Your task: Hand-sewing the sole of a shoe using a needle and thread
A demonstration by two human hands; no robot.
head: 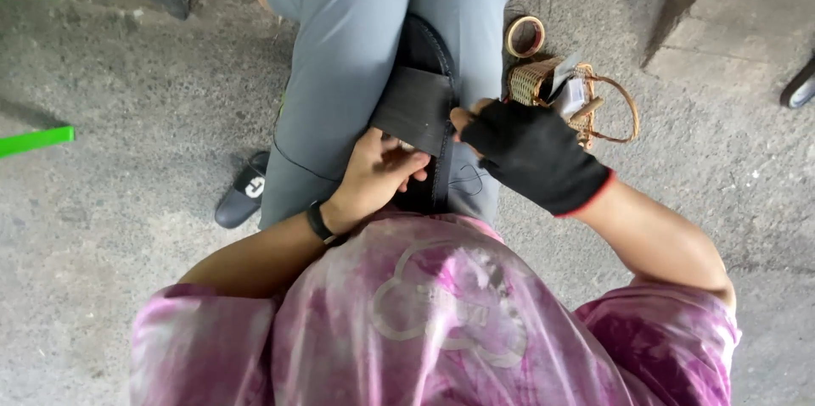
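Black sandal on lap, strap pinched by left hand and gloved right hand, woven basket just beyond right fingers, tape roll further out, grey concrete floor.

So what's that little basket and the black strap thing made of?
The basket looks like woven cane or wicker: tan strands, a looped handle. The black strap, touched by both hands, looks like matte rubber or leather; smooth and dull, hard to tell which.

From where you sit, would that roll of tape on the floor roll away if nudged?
Probably not: the roll of tape lies flat on its side on the rough concrete floor, so it would likely slide or stop. It looks thin and hollow, so probably light.
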